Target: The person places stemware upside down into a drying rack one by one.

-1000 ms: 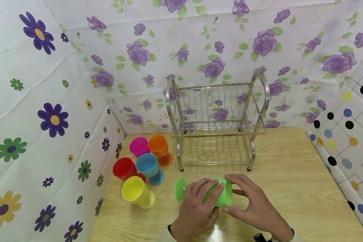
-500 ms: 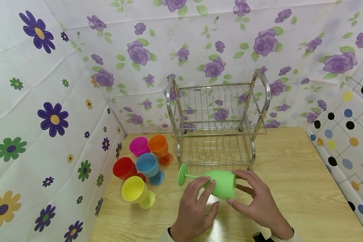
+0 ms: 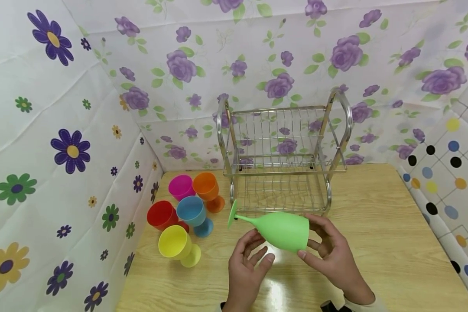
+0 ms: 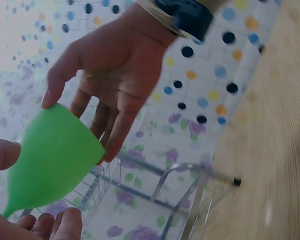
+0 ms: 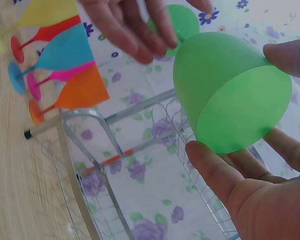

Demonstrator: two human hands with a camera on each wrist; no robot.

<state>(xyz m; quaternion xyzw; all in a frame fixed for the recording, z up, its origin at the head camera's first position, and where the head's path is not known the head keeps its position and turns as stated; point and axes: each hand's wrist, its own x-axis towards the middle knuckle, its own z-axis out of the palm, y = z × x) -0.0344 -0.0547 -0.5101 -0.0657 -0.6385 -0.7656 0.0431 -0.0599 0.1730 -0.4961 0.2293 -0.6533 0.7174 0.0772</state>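
A light green plastic goblet (image 3: 282,230) lies on its side in the air, its foot to the left and its mouth to the right. My right hand (image 3: 335,258) pinches its rim, the thumb on one side and fingers on the other, as the right wrist view also shows (image 5: 260,195). Below the bowl and stem is my left hand (image 3: 246,269), its fingers loosely bent and not wrapped round the goblet. Whether a left fingertip touches the goblet I cannot tell.
Several goblets stand at the left of the wooden table (image 3: 378,216): magenta (image 3: 181,187), orange (image 3: 206,187), red (image 3: 162,216), blue (image 3: 192,211) and yellow (image 3: 175,242). A two-tier metal dish rack (image 3: 284,173) stands behind the hands, against the flowered backdrop.
The green goblet has risen from near the table toward the rack, in the right hand's pinch at the rim. The left hand has come off the bowl and dropped below it.
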